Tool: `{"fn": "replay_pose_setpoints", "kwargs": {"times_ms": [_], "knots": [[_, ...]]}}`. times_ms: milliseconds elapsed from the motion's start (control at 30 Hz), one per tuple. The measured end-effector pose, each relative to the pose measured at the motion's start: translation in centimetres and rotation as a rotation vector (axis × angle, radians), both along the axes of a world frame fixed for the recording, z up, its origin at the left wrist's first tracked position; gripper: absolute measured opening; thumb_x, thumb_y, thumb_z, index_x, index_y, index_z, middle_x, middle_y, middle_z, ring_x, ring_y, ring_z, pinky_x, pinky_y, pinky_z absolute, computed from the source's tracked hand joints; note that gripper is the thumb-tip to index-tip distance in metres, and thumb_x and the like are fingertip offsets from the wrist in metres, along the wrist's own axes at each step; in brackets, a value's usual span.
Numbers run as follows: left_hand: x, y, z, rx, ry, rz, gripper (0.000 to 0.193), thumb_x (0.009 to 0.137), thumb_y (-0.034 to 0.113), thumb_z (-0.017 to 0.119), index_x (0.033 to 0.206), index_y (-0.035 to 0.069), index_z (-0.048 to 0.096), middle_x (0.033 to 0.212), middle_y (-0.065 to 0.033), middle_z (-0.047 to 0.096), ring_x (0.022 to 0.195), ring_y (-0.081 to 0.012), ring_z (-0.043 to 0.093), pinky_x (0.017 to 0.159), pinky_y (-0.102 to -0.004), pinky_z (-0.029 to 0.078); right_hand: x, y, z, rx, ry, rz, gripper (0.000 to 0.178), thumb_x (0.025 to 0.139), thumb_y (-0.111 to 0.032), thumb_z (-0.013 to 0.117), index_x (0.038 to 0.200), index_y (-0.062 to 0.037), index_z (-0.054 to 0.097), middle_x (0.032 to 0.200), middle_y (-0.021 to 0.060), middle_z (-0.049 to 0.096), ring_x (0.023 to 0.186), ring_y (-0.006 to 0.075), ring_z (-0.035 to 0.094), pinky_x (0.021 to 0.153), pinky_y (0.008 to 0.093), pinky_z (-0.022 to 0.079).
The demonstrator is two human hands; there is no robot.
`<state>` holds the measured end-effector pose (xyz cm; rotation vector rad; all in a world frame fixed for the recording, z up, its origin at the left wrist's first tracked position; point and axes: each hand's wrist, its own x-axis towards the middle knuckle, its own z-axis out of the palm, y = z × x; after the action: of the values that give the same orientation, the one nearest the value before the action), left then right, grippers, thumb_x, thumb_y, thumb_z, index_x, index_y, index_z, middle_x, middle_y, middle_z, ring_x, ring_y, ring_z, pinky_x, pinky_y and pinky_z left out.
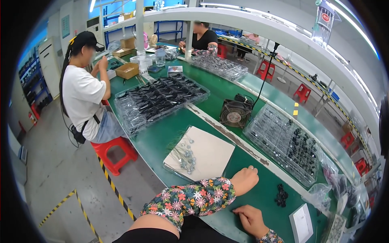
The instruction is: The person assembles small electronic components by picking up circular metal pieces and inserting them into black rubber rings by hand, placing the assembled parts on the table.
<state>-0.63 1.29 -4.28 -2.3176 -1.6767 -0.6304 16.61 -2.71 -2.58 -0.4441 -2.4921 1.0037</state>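
My left hand (246,180), its forearm in a flowered sleeve, rests over the green tabletop (267,178) beside the right corner of a pale square board (216,150). Its fingers are curled in, and whatever they may hold is hidden. On the board's left part lies a bunch of thin-stemmed pieces with small glassy, bluish-grey heads (188,158). Nearer to me, my right hand (252,220) lies low over the table edge, forefinger extended and thumb apart, with nothing visible in it. To its right sits a small heap of black parts (281,195).
A white flat box (302,224) lies at the right. Beyond a raised pale strip stand a black fan (235,113) and a clear compartment tray (259,129). Another tray holds black parts (162,97) at the far left. Two co-workers (83,89) (204,40) sit along the table.
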Motion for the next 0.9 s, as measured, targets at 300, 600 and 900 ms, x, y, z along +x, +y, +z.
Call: {"fn": "replay_pose_setpoints", "kwargs": {"times_ms": [300, 600, 900], "knots": [[-0.3, 0.2, 0.5, -0.054, -0.028, -0.02, 0.007, 0.068, 0.006, 0.056, 0.068, -0.001, 0.058, 0.079, -0.0134, 0.053, 0.079, -0.0259, 0.056, 0.063, -0.0321, 0.051, -0.1, 0.2, 0.3, 0.021, 0.019, -0.003, 0.016, 0.077, 0.002, 0.055, 0.089, -0.0038, 0.065, 0.081, 0.0123, 0.063, 0.072, 0.0287, 0.062, 0.065, 0.0332, 0.05], [-0.5, -0.6, 2.3, 0.108, -0.173, -0.145, 0.019, 0.069, 0.006, 0.06, 0.087, 0.001, 0.056, 0.08, -0.0125, 0.057, 0.078, -0.0263, 0.058, 0.069, -0.0352, 0.049, 0.0, 0.1, 0.1, 0.008, 0.023, 0.033, 0.016, 0.079, 0.001, 0.055, 0.091, -0.0046, 0.064, 0.082, 0.0123, 0.062, 0.073, 0.0289, 0.062, 0.064, 0.0341, 0.05], [1.0, -2.6, 3.6, -0.092, -1.152, -0.376, 0.019, 0.083, 0.0, 0.058, 0.101, 0.002, 0.061, 0.097, -0.0096, 0.063, 0.082, -0.0159, 0.063, 0.071, -0.0268, 0.052, 0.4, 0.3, -0.9, 0.082, 0.136, -0.036, 0.022, 0.081, -0.005, 0.057, 0.102, -0.0082, 0.062, 0.078, 0.0116, 0.059, 0.069, 0.0294, 0.06, 0.061, 0.0367, 0.049]]}}
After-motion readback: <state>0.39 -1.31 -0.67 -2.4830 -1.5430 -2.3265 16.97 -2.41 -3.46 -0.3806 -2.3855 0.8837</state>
